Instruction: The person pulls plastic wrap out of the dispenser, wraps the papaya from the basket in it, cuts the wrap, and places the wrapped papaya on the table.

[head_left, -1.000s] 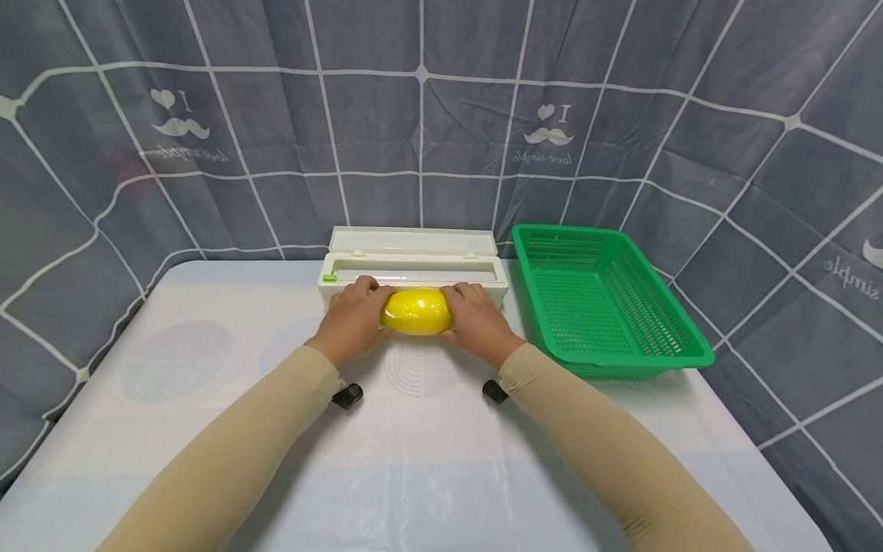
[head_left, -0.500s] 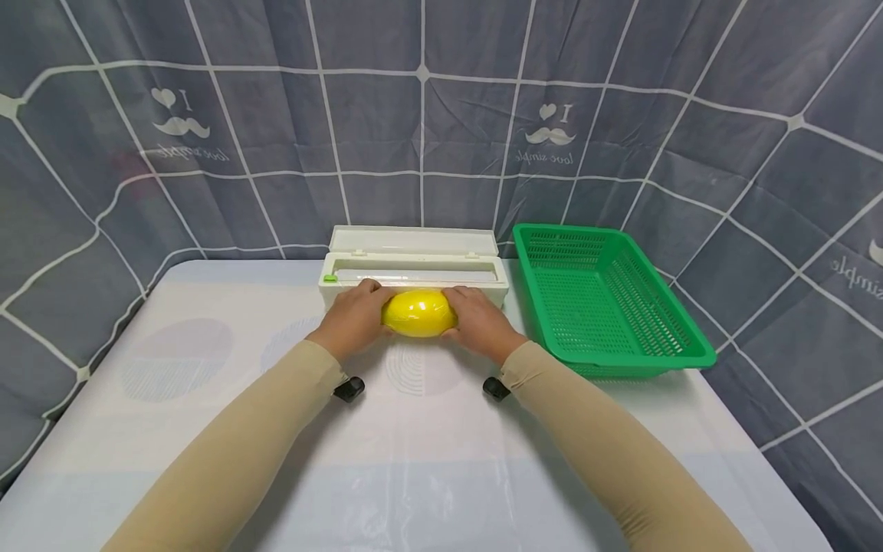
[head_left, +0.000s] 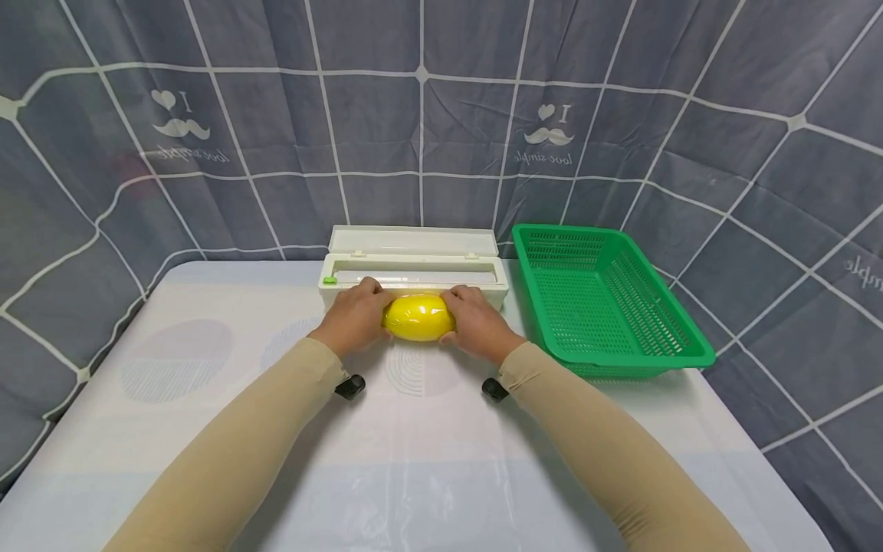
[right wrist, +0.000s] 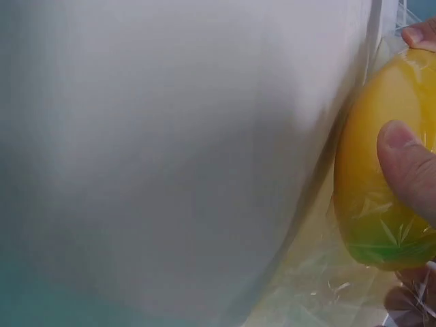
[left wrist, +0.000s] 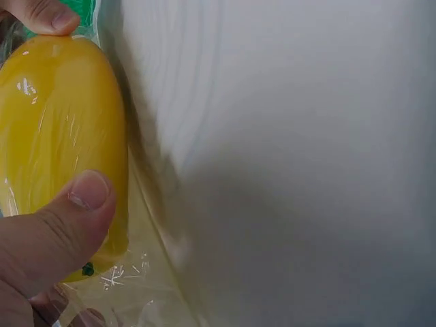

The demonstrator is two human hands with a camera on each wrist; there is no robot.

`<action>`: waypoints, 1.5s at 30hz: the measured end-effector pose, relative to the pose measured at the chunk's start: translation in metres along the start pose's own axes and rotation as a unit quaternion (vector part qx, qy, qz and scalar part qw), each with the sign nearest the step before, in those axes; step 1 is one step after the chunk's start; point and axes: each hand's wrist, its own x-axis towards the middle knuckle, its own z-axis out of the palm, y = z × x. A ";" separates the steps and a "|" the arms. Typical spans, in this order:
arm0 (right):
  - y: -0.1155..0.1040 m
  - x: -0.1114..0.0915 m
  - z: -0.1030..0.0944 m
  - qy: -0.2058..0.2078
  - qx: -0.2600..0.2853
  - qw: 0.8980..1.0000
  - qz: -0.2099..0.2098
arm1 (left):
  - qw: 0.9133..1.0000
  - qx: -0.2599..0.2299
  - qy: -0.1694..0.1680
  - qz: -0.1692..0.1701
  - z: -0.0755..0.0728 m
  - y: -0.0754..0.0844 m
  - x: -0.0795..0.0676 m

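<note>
A smooth yellow mango-like fruit (head_left: pixel 418 318), covered in clear cling film (left wrist: pixel 129 289), is held between both hands just in front of a white cling film dispenser (head_left: pixel 414 291). My left hand (head_left: pixel 352 317) grips its left end, the thumb (left wrist: pixel 75 211) lying on the film-covered skin in the left wrist view. From the other side my right hand (head_left: pixel 479 323) grips the right end, its thumb (right wrist: pixel 409 167) on the surface too. Loose film hangs below the fruit in both wrist views. Most of the fingers behind the fruit are hidden.
The dispenser's lid (head_left: pixel 414 241) stands raised, with a white roll inside and a green slider (head_left: pixel 329 280) at left. A green plastic basket (head_left: pixel 621 359) stands to the right. A grey gridded curtain (head_left: pixel 372 123) hangs behind the white-clothed table (head_left: pixel 428 498).
The fruit has shifted slightly down in the head view, away from the dispenser's front. Both hands keep their grip on it, and the rest stays in place.
</note>
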 end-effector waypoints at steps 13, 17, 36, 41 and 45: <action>0.001 -0.001 0.006 0.028 -0.038 0.999 -0.013 | 1.000 -0.004 -0.018 -0.004 0.004 -0.006 0.000; 0.002 0.000 0.007 0.035 -0.031 0.999 -0.012 | 1.000 0.001 -0.024 -0.004 0.004 -0.007 0.000; 0.001 -0.003 0.006 0.039 -0.035 0.998 -0.029 | 1.000 -0.012 0.007 -0.002 0.006 -0.007 -0.002; -0.002 -0.001 0.003 0.031 -0.010 0.997 -0.064 | 1.000 -0.017 0.012 -0.009 0.007 -0.007 -0.002; -0.004 0.001 -0.001 0.003 -0.005 0.997 -0.072 | 1.000 -0.025 0.011 -0.012 0.008 -0.007 -0.001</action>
